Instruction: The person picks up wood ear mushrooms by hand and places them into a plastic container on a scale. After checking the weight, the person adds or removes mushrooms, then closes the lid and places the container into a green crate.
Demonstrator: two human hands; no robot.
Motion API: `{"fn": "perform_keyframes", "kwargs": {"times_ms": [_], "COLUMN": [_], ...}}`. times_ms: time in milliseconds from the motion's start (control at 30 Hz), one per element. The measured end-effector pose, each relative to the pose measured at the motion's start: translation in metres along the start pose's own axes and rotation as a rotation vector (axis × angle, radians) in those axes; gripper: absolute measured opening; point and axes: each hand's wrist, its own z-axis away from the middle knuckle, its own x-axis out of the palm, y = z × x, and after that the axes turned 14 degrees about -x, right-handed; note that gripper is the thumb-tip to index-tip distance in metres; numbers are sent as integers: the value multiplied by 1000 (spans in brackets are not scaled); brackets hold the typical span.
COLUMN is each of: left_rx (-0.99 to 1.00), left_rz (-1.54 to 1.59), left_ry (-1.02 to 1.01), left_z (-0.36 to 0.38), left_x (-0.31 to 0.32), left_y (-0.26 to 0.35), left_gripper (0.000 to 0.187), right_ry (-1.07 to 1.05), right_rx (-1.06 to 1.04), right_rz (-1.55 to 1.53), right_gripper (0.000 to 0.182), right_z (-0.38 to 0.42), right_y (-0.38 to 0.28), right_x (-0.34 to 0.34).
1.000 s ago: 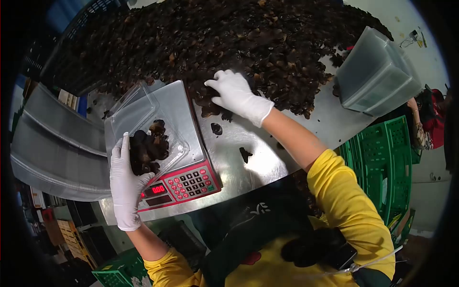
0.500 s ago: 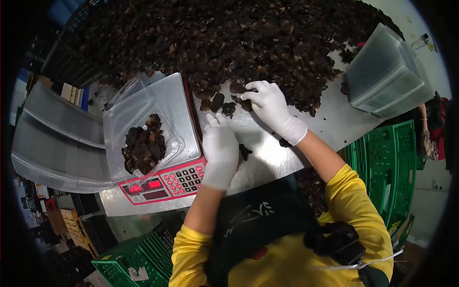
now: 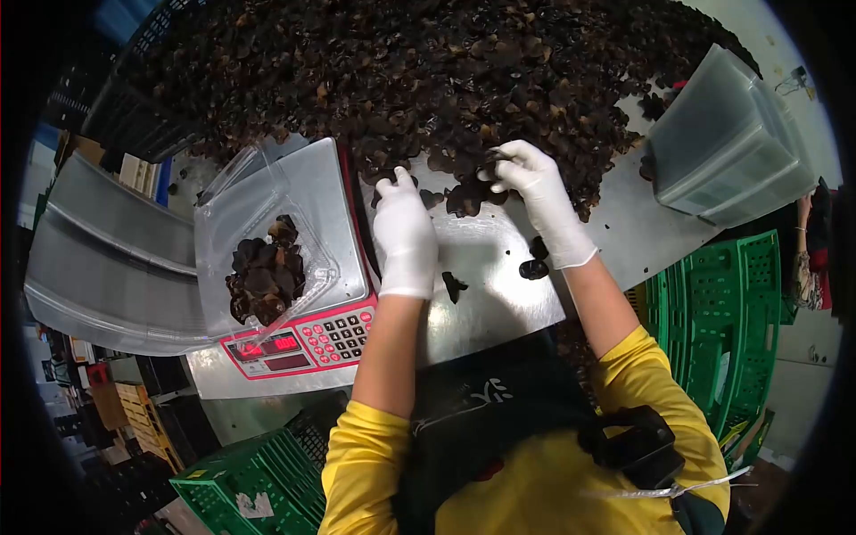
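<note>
The gloved left hand and right hand were apart at the near fringe of the dark pile, which spread toward the table's far edge; whether either gripped a piece could not be told. Light fingertips suited such thin, seemingly fragile pieces. A red-framed scale bearing a clear tray stood near the table's near-left corner, green crates past its right edge.
</note>
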Motion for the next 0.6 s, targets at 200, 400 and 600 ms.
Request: {"fn": "perform_keyframes", "kwargs": {"times_ms": [200, 400, 600], "left_rx": [-48, 188, 186], "left_rz": [44, 481, 375], "left_ry": [-46, -29, -351], "left_z": [-17, 41, 108], "left_x": [-1, -37, -12], "left_y": [13, -17, -37], "left_gripper": [13, 14, 31], "right_ry": [10, -106, -562], "right_rx": [82, 140, -426], "right_rz": [-350, 153, 1267], "right_gripper": [33, 25, 51], "right_z": [3, 1, 0], "right_y": [-5, -8, 39], "right_x": [-34, -19, 6]}}
